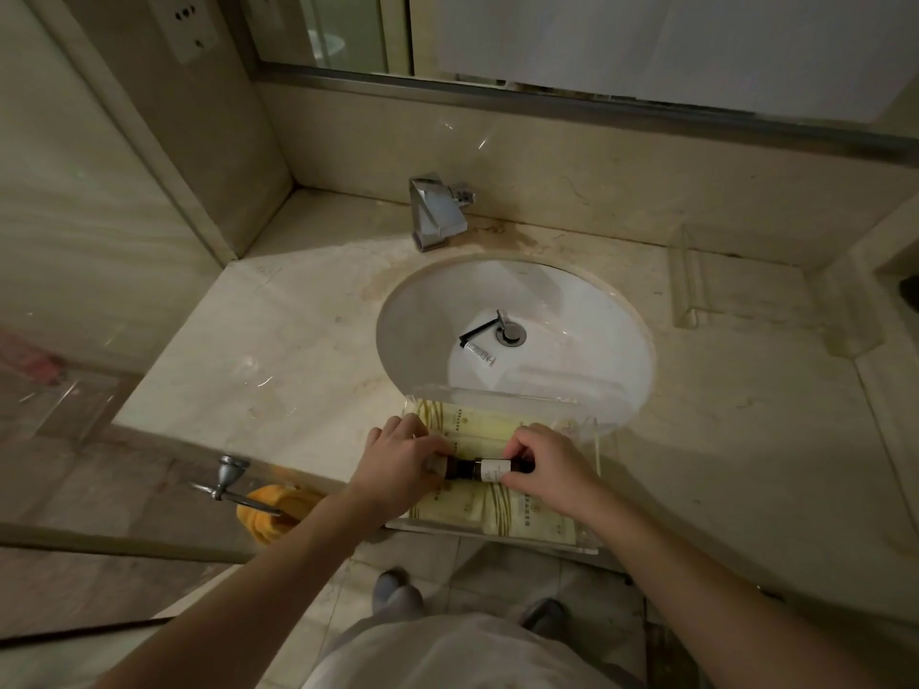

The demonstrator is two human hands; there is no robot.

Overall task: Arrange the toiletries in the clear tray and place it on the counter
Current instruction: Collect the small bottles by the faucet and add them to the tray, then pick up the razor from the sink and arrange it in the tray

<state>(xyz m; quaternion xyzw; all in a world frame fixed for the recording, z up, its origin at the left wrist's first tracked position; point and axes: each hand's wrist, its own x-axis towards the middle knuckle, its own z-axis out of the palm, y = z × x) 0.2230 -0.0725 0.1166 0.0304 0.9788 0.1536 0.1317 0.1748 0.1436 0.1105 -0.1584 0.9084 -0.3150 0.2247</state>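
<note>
A clear tray (604, 440) rests on the front edge of the marble counter (278, 350), partly over the sink rim. Several pale yellow packets (480, 425) lie flat inside it. Across the middle of the tray lie dark brown bottles (490, 469) with white labels, end to end. My left hand (403, 455) grips the left bottle's end. My right hand (542, 457) pinches the right bottle. A small white tube (480, 353) and a black comb-like stick (480, 330) lie in the white sink basin (572, 310) near the drain.
A chrome faucet (437, 211) stands behind the basin. A second clear tray (691, 285) sits at the counter's right back. A yellow towel (278, 509) hangs on a chrome bar (229, 484) below the counter's left front. A mirror (597, 37) runs along the back wall.
</note>
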